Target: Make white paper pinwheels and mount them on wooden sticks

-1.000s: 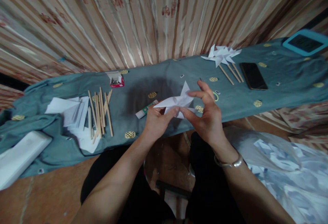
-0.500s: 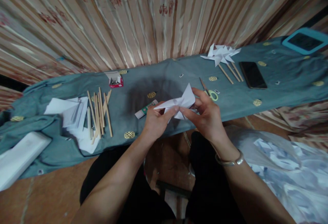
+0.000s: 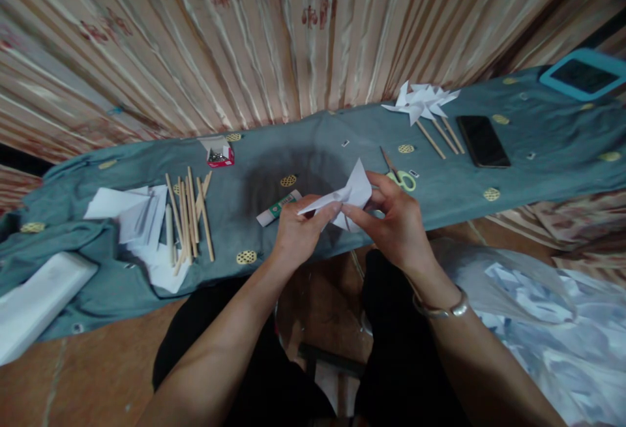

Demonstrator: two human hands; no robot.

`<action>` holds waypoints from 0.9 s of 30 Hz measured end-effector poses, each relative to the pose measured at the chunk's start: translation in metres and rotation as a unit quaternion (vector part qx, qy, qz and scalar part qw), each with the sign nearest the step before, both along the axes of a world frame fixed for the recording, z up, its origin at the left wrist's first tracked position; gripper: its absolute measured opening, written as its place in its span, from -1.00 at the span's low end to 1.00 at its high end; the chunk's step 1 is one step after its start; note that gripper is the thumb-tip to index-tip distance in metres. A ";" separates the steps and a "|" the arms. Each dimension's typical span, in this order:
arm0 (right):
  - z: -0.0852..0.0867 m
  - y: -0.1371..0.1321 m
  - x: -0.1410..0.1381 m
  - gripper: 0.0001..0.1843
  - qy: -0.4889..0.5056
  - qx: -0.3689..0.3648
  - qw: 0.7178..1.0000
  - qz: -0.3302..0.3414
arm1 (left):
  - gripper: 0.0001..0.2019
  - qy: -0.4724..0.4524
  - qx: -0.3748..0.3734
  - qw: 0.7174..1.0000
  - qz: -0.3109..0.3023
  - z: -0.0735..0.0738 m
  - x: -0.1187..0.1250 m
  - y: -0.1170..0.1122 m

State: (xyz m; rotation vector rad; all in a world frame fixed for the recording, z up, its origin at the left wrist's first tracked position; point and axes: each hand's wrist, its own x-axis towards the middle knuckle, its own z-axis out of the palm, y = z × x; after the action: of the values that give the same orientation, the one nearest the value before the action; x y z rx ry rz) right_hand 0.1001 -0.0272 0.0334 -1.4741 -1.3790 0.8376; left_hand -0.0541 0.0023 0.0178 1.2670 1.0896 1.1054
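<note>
Between my two hands is a white paper pinwheel (image 3: 358,187), held above the near edge of the table. My left hand (image 3: 299,231) pinches it from the left, the thumb pressed near its middle. From the other side my right hand (image 3: 394,221) grips it, thumb also at the centre and fingers curled behind the paper. A glue stick (image 3: 278,208) lies on the cloth just beyond my left hand. Past my right hand rest scissors (image 3: 402,180) with light green handles. My fingers hide part of the pinwheel's lower blades.
Wooden sticks (image 3: 190,215) and white paper sheets (image 3: 117,204) lie at the left, near a white block (image 3: 46,296). A small red box (image 3: 221,156) holds metal pins. Finished pinwheels (image 3: 423,102), a phone (image 3: 483,142) and a blue-framed tablet (image 3: 584,75) lie at the right.
The pinwheel has turned slightly between my fingers, and its lower blades sit differently. Both hands stay nearly in place, still gripping it.
</note>
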 end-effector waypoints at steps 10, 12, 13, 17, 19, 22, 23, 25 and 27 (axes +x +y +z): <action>-0.003 0.002 0.001 -0.47 0.018 0.001 1.000 0.008 | -0.78 0.002 -0.012 1.000 -0.005 -0.005 -0.001 0.001; -0.004 0.002 0.001 -0.47 0.029 -0.001 1.000 0.009 | -0.77 0.001 -0.015 1.000 -0.004 -0.005 -0.001 0.001; -0.004 0.002 0.001 -0.47 0.034 -0.001 0.999 0.010 | -0.76 0.002 -0.013 1.000 -0.005 -0.005 -0.001 0.001; -0.003 0.002 0.000 -0.48 0.052 0.000 0.999 0.015 | -0.77 -0.005 -0.001 1.000 -0.011 -0.003 -0.002 0.001; -0.003 0.002 0.000 -0.50 0.060 -0.003 0.998 0.014 | -0.77 -0.010 -0.001 1.000 -0.010 -0.002 -0.002 0.001; -0.003 0.002 -0.001 -0.52 0.071 -0.005 0.997 0.012 | -0.76 -0.015 -0.024 1.000 -0.009 -0.001 -0.002 0.000; -0.003 0.002 -0.001 -0.52 0.074 -0.006 0.997 0.013 | -0.76 -0.018 -0.035 0.999 -0.010 0.000 -0.002 0.000; -0.003 0.002 -0.002 -0.53 0.077 -0.008 0.997 0.015 | -0.73 -0.027 -0.057 0.998 -0.015 0.001 -0.001 0.000; -0.004 0.003 -0.001 -0.54 0.079 -0.009 0.997 0.016 | -0.73 -0.038 -0.070 0.997 -0.014 0.002 0.000 0.000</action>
State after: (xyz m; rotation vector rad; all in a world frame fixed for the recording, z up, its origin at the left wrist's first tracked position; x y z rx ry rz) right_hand 0.0986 -0.0247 0.0296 -1.3715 -1.2837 0.9668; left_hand -0.0544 0.0020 0.0202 1.1190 1.0698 1.0290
